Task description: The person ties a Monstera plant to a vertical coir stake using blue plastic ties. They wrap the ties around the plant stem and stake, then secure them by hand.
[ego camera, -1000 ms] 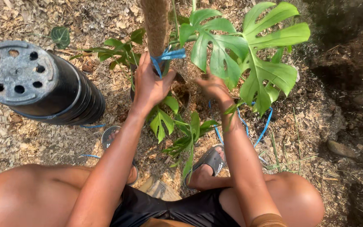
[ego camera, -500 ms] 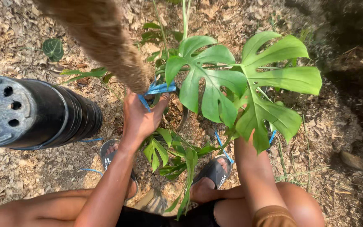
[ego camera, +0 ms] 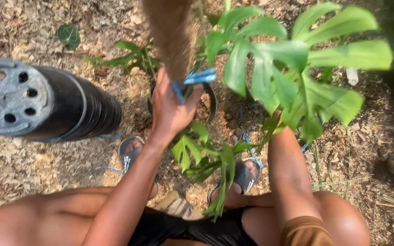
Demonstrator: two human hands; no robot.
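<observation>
My left hand [ego camera: 172, 107] is closed around the foot of a fuzzy brown coir pole [ego camera: 172, 36] and pinches a blue strip [ego camera: 199, 76] wrapped at the pole. The pole stands in a dark pot [ego camera: 211, 102] with a split-leaf plant. The plant's big green leaves [ego camera: 292, 64] spread to the right and hide my right hand. Only my right forearm [ego camera: 288, 168] shows, reaching up under them. Smaller leaves [ego camera: 192, 148] hang below my left wrist.
A stack of black nursery pots [ego camera: 46, 105] lies on its side at the left, its holed bottom facing me. My sandalled feet [ego camera: 131, 152] [ego camera: 245, 175] rest on ground covered with wood chips. Blue string [ego camera: 247, 136] trails near them.
The view has come closer and tilted, so the pole looms larger. My left hand stays at the pole's foot on the blue strip. The big leaves now cover my right hand.
</observation>
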